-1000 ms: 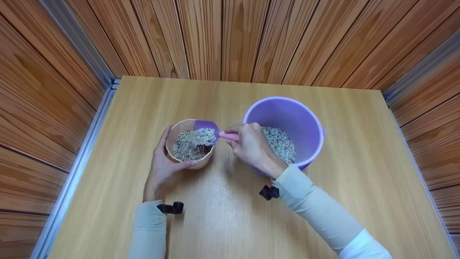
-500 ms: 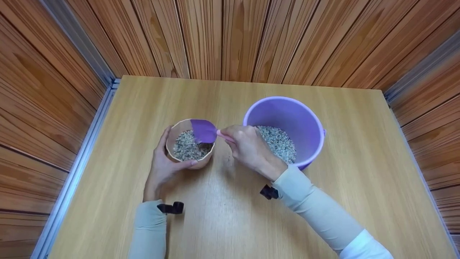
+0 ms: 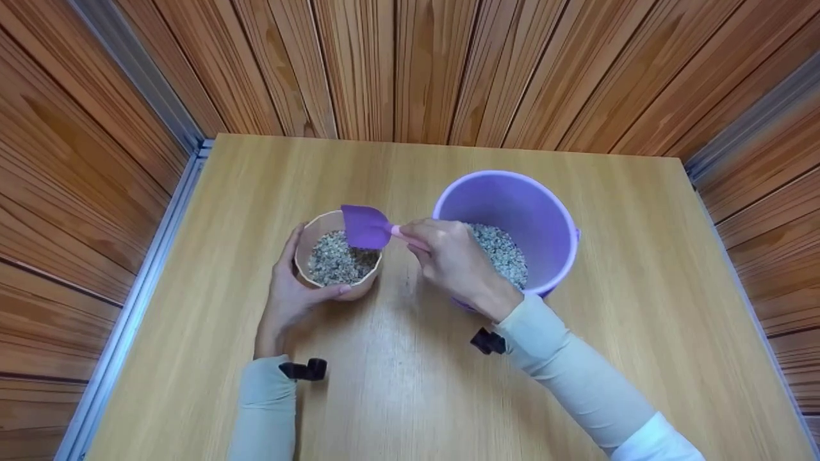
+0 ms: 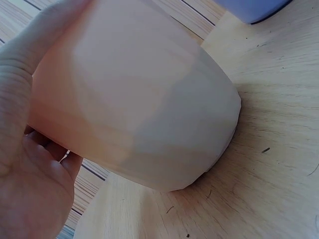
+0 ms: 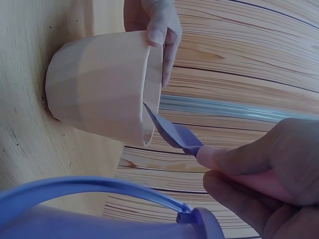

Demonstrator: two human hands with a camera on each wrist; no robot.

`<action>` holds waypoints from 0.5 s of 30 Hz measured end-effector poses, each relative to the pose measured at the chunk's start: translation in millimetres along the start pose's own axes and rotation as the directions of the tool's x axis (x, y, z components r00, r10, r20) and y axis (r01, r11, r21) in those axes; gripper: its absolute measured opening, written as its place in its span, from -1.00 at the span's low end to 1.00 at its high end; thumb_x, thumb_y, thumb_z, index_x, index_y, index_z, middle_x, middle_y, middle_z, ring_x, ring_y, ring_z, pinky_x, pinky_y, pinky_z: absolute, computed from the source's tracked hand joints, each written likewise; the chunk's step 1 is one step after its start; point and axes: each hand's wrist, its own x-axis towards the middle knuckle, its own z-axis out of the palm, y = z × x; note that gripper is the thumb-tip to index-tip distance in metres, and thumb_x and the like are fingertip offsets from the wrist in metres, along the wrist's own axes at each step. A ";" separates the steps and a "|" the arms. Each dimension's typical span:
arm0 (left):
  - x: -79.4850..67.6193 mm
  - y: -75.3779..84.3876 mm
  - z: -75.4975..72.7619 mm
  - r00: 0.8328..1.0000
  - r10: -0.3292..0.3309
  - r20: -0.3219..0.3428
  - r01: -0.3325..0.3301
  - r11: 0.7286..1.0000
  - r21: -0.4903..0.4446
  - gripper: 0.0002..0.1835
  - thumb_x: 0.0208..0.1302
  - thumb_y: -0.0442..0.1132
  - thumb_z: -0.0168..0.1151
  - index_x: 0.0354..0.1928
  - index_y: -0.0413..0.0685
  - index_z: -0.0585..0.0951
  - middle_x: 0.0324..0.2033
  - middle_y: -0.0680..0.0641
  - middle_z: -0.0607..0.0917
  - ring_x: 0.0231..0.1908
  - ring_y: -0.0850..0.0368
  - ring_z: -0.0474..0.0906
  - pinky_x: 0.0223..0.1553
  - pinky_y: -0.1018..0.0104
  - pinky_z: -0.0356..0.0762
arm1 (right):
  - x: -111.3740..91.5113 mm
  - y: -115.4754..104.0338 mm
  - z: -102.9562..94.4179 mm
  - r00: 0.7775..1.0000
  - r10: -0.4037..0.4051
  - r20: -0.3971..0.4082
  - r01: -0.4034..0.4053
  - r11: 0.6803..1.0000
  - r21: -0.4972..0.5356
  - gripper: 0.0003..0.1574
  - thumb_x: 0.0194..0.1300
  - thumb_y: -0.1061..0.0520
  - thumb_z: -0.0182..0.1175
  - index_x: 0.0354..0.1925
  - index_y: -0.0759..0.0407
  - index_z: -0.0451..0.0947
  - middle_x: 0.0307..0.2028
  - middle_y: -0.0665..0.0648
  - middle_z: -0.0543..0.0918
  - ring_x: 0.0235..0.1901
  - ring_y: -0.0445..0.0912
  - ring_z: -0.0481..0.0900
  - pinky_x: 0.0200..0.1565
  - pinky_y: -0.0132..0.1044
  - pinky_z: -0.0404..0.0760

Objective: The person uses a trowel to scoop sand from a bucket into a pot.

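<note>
Scoop [image 3: 366, 228]: 1.0 s ago it was spilling gravel [image 3: 336, 262]; now you have it turned over and raised slightly, its visible face bare, while the pot [image 5: 102, 82] stays put. The purple blade slants over the pot's far right rim; I cannot tell whether they touch. Blade and pink handle look like smooth plastic.
Pot: upright on the desk [image 3: 397, 384], just left of the bucket [image 3: 544, 218]; matte, peach, flat-faceted sides, wide mouth up.
Gravel: coarse, mixed pale and dark grains inside the pot, darker to the right, perhaps from shadow.
Right hand [image 3: 458, 259]: your thumb and fingers pinch the handle from the side, probably so the blade reaches over the mouth while your knuckles stay outside.
Left hand [image 3: 291, 298]: curled round the pot's left side, thumb along the near rim, seemingly to brace it.
Bucket: round, smooth, purple, with similar gravel low inside and a curved bail [image 5: 99, 185]; set close by, likely to keep the scoop's path short.
Desk: pale wood grain, scattered dark specks [image 4: 265, 150] near the pot.
Walls [image 3: 423, 70]: reddish-brown plank pattern on 3 sides, grey metal rails [image 3: 138, 301] along the left edge.
</note>
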 end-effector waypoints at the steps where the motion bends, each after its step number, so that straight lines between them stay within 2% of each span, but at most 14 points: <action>1: 0.0 0.0 0.1 1.000 0.003 -0.001 -0.003 1.000 -0.007 0.41 -0.28 -0.25 0.78 0.61 -0.01 0.04 0.52 -0.03 0.21 0.50 0.05 0.08 0.51 0.13 0.03 | -0.6 0.4 -0.7 1.000 -0.003 -0.009 0.003 1.000 0.002 -0.65 0.20 0.47 0.35 -0.03 0.31 0.72 -0.13 0.25 0.77 -0.13 0.05 0.77 -0.07 -0.34 0.70; 9: -0.8 -1.0 -0.2 1.000 -0.011 0.007 0.011 1.000 -0.018 0.38 -0.23 -0.24 0.76 0.62 0.02 0.04 0.53 0.01 0.19 0.50 0.09 0.05 0.52 0.13 -0.01 | -4.6 2.5 -6.1 0.998 -0.009 -0.063 0.013 0.998 0.053 -0.74 0.23 0.42 0.37 -0.08 0.36 0.73 -0.18 0.26 0.78 -0.17 0.03 0.78 -0.10 -0.40 0.70; 15: -0.4 -0.3 -0.1 1.000 -0.024 0.011 0.025 1.000 -0.015 0.39 -0.23 -0.23 0.76 0.62 0.00 0.03 0.54 -0.01 0.17 0.51 0.08 0.04 0.52 0.11 -0.02 | -6.6 0.9 -12.3 0.995 0.059 -0.086 -0.051 0.994 0.096 -0.78 0.25 0.33 0.41 -0.10 0.32 0.75 -0.21 0.21 0.79 -0.23 -0.04 0.79 -0.17 -0.43 0.70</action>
